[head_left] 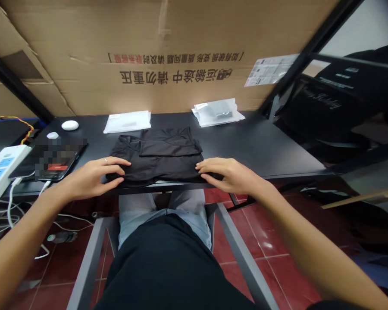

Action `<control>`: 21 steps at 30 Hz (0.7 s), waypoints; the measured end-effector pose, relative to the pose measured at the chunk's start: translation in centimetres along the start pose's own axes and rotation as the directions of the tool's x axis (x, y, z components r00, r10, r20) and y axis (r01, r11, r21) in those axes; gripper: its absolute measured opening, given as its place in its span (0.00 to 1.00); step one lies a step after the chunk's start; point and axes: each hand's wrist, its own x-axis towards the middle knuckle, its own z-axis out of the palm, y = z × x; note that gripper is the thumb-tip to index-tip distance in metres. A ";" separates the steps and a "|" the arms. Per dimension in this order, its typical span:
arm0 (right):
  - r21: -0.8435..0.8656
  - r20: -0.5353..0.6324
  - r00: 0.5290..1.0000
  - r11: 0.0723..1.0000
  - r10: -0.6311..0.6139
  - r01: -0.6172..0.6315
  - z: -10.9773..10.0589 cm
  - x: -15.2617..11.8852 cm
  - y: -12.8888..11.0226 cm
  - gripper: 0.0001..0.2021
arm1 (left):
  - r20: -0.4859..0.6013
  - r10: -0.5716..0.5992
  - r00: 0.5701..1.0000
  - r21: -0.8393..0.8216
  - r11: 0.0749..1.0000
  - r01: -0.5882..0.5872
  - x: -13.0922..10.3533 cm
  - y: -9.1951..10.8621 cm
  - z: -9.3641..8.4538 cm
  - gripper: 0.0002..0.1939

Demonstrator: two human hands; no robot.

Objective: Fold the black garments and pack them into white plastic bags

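A folded black garment (pixel 168 165) of thin, smooth cloth lies at the table's front edge, with a narrower folded part laid across its upper half. Its exact kind cannot be made out. My left hand (pixel 98 175) is at its left end, fingers on top and thumb lower down, with cloth between them. At the opposite end, my right hand (pixel 228 174) pinches the edge, the thumb below the fingers and dark fabric showing in the gap. Both hands rest level with the tabletop's front edge.
Behind the garment lie two white plastic packets (pixel 127 122) (pixel 217 113) on the black table (pixel 245 142). A large cardboard sheet (pixel 168 34) stands at the back. Leftward are a phone (pixel 69 161), a white oval case (pixel 70 125), a power strip (pixel 3 165) and cables. Another person (pixel 358 94) is at right.
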 end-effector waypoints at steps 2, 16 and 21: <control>0.004 -0.042 0.994 0.995 0.101 -0.101 -0.7 0.7 -0.1 0.09 | -0.037 -0.083 0.996 -0.030 0.996 0.081 0.5 0.1 -0.5 0.12; -0.247 -0.092 0.798 0.762 0.596 -0.598 0.0 8.8 9.3 0.19 | -0.405 -0.412 0.817 0.168 0.844 0.509 8.1 -4.0 0.0 0.14; -0.234 -0.290 0.903 0.891 0.317 -0.388 0.7 8.0 7.1 0.15 | -0.267 -0.186 0.946 0.093 0.972 0.217 3.5 -4.4 -1.3 0.19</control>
